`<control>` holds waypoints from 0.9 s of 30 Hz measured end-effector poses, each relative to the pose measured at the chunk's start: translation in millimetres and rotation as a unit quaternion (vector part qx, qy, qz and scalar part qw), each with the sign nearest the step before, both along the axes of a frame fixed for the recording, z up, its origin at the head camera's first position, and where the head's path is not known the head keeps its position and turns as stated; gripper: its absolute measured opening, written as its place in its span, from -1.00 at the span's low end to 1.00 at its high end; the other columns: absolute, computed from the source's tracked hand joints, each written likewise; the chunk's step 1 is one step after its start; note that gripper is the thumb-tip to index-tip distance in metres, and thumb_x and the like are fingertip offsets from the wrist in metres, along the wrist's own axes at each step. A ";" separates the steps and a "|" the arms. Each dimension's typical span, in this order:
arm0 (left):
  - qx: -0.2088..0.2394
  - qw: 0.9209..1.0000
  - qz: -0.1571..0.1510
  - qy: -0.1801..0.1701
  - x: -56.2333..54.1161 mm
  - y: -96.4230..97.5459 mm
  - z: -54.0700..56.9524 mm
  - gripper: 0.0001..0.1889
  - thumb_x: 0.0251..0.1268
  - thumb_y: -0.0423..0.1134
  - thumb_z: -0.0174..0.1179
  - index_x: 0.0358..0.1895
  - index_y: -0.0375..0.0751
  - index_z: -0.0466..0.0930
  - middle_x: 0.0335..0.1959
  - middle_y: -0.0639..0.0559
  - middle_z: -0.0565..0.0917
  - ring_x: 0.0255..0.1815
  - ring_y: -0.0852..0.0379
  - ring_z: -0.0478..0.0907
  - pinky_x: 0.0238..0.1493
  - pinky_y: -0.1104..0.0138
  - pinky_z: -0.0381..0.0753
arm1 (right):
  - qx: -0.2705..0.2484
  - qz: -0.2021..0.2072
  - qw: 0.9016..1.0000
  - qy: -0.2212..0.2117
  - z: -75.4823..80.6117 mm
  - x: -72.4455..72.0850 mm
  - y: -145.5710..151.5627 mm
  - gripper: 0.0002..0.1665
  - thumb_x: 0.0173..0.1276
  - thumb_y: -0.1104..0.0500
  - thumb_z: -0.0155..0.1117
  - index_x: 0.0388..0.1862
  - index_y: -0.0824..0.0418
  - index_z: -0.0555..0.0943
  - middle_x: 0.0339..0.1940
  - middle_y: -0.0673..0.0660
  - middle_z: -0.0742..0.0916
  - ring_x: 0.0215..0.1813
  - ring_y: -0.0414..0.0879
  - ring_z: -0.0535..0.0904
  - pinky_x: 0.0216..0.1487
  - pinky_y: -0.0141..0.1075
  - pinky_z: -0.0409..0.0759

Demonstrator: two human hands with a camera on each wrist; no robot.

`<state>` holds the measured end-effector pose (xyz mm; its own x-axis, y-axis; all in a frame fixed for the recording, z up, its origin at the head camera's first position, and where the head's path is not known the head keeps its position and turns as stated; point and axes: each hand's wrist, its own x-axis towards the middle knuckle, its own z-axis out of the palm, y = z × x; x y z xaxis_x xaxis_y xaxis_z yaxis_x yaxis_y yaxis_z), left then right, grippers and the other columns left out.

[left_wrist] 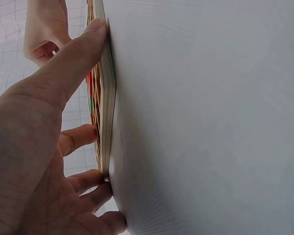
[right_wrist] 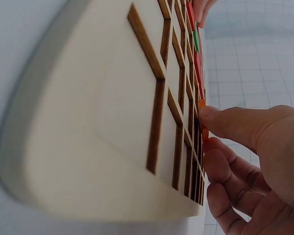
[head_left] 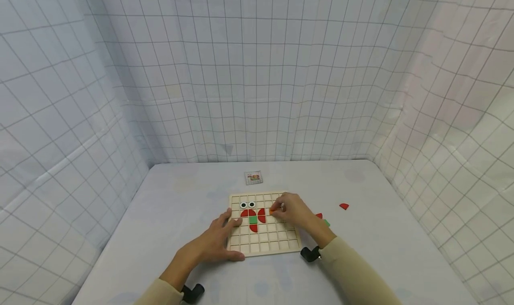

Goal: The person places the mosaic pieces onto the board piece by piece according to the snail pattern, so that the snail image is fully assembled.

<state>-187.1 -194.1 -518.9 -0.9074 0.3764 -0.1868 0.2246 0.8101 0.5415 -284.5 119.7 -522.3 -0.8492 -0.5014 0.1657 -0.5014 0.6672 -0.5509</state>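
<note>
A pale wooden grid board (head_left: 277,247) lies flat on the table. Several red rounded pieces (head_left: 261,215), a green square (head_left: 253,220) and two round eye pieces (head_left: 243,205) sit in its cells. My right hand (head_left: 295,211) pinches a small orange piece (right_wrist: 205,127) over the grid, just right of the red pieces. My left hand (head_left: 217,240) rests along the board's left side with its fingers spread. In the left wrist view, its thumb (left_wrist: 94,34) touches the front edge and one finger reaches over the top.
Behind the board lies a small picture card (head_left: 254,177) with a coloured figure on a grid. One loose red piece (head_left: 344,206) is off to the right. A green piece (head_left: 327,223) and another red piece (head_left: 319,216) lie beside my right wrist. Grid-patterned curtains (head_left: 265,73) surround the table.
</note>
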 end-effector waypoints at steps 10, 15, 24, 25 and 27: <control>0.000 1.000 -0.002 0.005 1.8 0.6 0.3 0.23 0.22 0.32 0.75 0.88 0.00 0.32 0.99 -0.30 0.00 0.92 -0.50 0.14 0.70 -0.44 0.49 | 0.029 -0.005 0.999 0.013 4.5 1.0 -6.0 -0.91 0.58 0.24 0.63 -0.02 0.15 0.99 -0.01 0.05 0.90 -0.13 -0.20 0.63 -0.07 -0.33 0.66; -0.001 1.000 -0.002 0.007 2.4 1.0 2.1 0.23 0.21 0.32 0.75 0.88 0.00 0.32 0.98 -0.30 0.01 0.91 -0.49 0.15 0.70 -0.43 0.50 | 0.029 -0.017 0.999 0.005 4.1 0.3 -7.4 -0.91 0.58 0.22 0.63 -0.03 0.12 0.99 0.01 0.02 0.90 -0.12 -0.21 0.63 -0.04 -0.34 0.66; -0.002 1.000 -0.001 0.008 0.3 0.4 -0.2 0.23 0.20 0.33 0.75 0.88 0.02 0.32 0.98 -0.30 0.02 0.91 -0.50 0.16 0.69 -0.43 0.51 | 0.034 -0.010 0.999 0.016 3.9 -0.1 -9.9 -0.93 0.57 0.26 0.63 -0.06 0.14 0.98 0.00 0.05 0.90 -0.03 -0.13 0.75 0.02 -0.22 0.79; -0.003 1.000 -0.002 0.007 -0.1 0.2 -0.9 0.23 0.20 0.34 0.75 0.88 0.03 0.32 0.98 -0.30 0.01 0.91 -0.50 0.16 0.70 -0.43 0.50 | 0.034 -0.012 0.999 0.013 4.1 0.3 -10.5 -0.93 0.58 0.25 0.63 -0.06 0.14 0.98 0.00 0.05 0.90 -0.02 -0.13 0.75 0.03 -0.22 0.79; -0.002 1.000 -0.002 0.007 -0.7 -0.2 -2.1 0.24 0.20 0.35 0.75 0.88 0.03 0.32 0.98 -0.30 0.01 0.91 -0.50 0.15 0.71 -0.43 0.50 | 0.034 -0.016 0.999 0.008 4.5 1.0 -11.5 -0.92 0.58 0.25 0.63 -0.06 0.13 0.98 0.00 0.04 0.90 -0.04 -0.14 0.73 0.04 -0.22 0.78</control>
<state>-187.8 -194.3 -520.9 -0.9082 0.3800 -0.1756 0.2363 0.8116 0.5343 -283.5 108.2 -517.8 -0.8626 -0.4842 0.1463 -0.4874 0.7183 -0.4965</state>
